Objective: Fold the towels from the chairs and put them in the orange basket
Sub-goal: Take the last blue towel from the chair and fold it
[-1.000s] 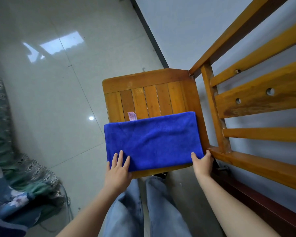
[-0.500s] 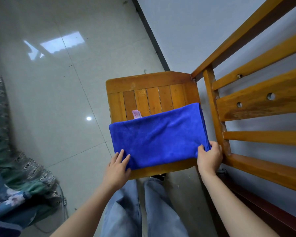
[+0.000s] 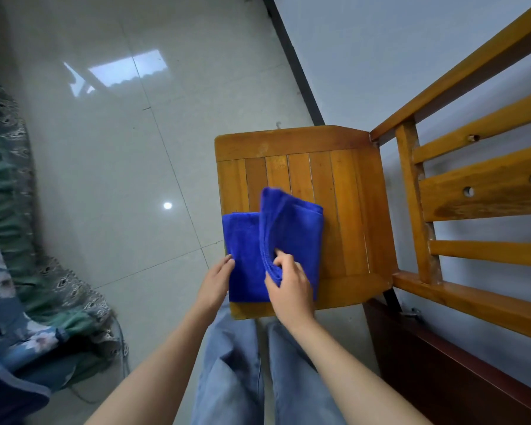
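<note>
A blue towel (image 3: 295, 228) lies on the left half of a wooden chair seat (image 3: 350, 210). Its right part is lifted and curled over toward the left part. My right hand (image 3: 290, 285) pinches the towel's folded near edge, thumb and fingers closed on the cloth. At the towel's near left corner, my left hand (image 3: 216, 282) has its fingertips pressing the cloth flat against the seat. No orange basket is in view.
The chair's slatted backrest (image 3: 478, 191) rises on the right, with a dark red wooden piece (image 3: 442, 372) below it. A grey wall is behind. A patterned green and blue fabric (image 3: 16, 271) covers furniture on the left. Glossy tiled floor (image 3: 105, 148) lies between.
The towel lay flat across the seat's front. My right hand took its right end and carried it leftward over the rest, halving its width. The left hand stayed at the left corner.
</note>
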`<state>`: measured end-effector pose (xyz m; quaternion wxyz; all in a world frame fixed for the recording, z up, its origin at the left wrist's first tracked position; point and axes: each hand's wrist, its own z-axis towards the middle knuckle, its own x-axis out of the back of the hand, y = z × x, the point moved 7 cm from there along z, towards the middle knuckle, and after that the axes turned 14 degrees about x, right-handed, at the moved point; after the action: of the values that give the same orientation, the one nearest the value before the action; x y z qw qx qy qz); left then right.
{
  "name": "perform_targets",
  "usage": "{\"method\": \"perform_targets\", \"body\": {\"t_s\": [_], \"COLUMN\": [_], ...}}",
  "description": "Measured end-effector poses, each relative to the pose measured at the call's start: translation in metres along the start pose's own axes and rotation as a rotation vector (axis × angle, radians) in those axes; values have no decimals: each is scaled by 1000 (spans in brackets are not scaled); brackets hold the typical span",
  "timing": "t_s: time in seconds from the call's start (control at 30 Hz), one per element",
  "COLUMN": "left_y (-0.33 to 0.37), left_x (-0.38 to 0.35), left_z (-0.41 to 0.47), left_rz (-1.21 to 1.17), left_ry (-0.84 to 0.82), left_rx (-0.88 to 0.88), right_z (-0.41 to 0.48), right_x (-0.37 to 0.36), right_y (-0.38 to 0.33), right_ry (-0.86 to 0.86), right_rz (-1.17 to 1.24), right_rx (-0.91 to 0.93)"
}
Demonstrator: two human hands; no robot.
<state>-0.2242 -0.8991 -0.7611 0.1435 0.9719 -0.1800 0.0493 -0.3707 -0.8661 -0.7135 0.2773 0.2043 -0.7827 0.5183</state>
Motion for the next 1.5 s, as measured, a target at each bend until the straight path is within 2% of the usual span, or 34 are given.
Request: {"method": "perform_targets", "body": {"t_s": [0.07,0.13,0.3,0.47,0.53,0.57,0.63,0.7,0.77,0.83,0.97,1.17,1.33,1.43,1.5], "left_y": [0,0,-5,-4,-1,2,7,11,19,27,46,40,43,42,31], "left_x": [2,2,4,2,5,9,11,2,-16,-26,-25,-21,-23,-22,-23], "left_z": [1,1,4,4,1,2,6,3,0,7,33,65,68,46,23], "left_rz": [-97,-142,-171,-214,-181,-55,453,868,1059,1173,1266,1287,1337,1306,1240], "left_ry": [-36,-81,-146,-198,-120,-19,256,433,502,550,629,640,633,667,675], "left_rx": [41,25,19,5,-31,-92,-184,-356,-594,-753,-907,-941,-915,-970,-1088], "right_z": [4,7,8,-4,-6,-3,5,12,20,33,61,75,75,55,27], "right_x": [-17,-22,-24,-49,-48,-41,-24,-17,-19,-17,-21,-35,-36,-18,-10], "right_y": [4,5,-15,-13,-4,1,10,20,31,33,50,76,76,63,57], "right_ry": [-119,-150,-171,-496,-544,-500,-367,-317,-316,-275,-243,-209,-212,-88,-14], "right_rz": [16,29,37,-10,-119,-207,-441,-641,-746,-793,-844,-814,-828,-816,-818], "right_rx": [-56,-88,22,73,97,125,209,279,341,431,462,563,543,591,747]}}
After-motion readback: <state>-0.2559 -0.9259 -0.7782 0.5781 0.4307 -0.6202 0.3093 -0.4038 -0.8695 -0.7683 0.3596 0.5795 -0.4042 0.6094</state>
